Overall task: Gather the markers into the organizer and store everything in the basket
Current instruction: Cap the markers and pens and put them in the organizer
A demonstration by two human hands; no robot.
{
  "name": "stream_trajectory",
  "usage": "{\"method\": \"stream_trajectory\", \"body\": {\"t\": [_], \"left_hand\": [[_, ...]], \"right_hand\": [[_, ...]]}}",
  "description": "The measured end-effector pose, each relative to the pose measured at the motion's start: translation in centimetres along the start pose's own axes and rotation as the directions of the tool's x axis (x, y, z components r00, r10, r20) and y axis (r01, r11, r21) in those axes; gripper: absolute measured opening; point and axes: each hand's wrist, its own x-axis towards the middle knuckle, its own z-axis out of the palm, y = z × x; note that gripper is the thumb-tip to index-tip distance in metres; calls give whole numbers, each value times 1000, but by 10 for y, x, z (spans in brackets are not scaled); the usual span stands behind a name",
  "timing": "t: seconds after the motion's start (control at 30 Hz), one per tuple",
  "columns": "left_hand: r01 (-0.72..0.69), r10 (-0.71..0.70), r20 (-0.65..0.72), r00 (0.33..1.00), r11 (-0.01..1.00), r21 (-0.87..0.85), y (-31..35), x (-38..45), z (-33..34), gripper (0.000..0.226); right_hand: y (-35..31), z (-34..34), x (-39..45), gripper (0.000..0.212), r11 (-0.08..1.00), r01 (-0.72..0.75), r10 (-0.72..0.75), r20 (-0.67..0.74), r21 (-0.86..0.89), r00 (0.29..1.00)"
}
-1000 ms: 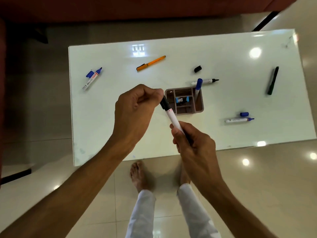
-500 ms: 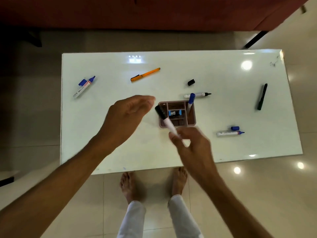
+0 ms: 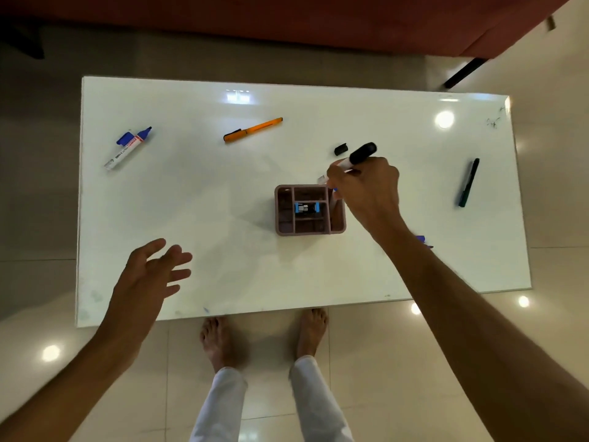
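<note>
bare arms, bare feet, white trousers (image 3: 220,406)

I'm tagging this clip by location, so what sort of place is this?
Probably a room in a home, though I can't be sure: a low white table stands on glossy beige floor tiles, a red sofa sits behind it, and the person is barefoot.

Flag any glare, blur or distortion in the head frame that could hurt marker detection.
Head view: ceiling-light glare spots on the glossy white table, far edge and far right corner; its edges bow from the wide-angle lens; the right hand holding the black-capped white marker looks slightly soft; the open left hand is soft at its fingertips.
</note>
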Motion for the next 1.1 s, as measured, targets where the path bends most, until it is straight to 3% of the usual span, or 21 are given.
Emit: {"method": "stream_trajectory", "body": {"t": [0.23, 0.5, 0.77, 0.93, 1.1], "left_hand": [[-10, 7, 73, 997, 999, 37, 2, 0, 22, 36], [17, -15, -43, 999, 999, 47, 7, 4, 26, 17], [48, -48, -71, 996, 999, -1, 5, 10, 18, 19], [64, -65, -56, 996, 998, -16, 4, 11, 16, 19], [70, -72, -45, 996, 997, -39, 4, 16, 13, 21]], "right_hand": [[-10, 13, 2, 26, 999, 32, -31, 40, -34, 999], [-14, 24, 4, 39, 989, 37, -31, 50, -141, 998], [-21, 17, 1, 43, 986, 78, -76, 17, -147, 997], [-18, 22, 1, 24, 969, 86, -79, 40, -230, 996], [-21, 25, -2, 23, 961, 86, -88, 2, -261, 996]]}}
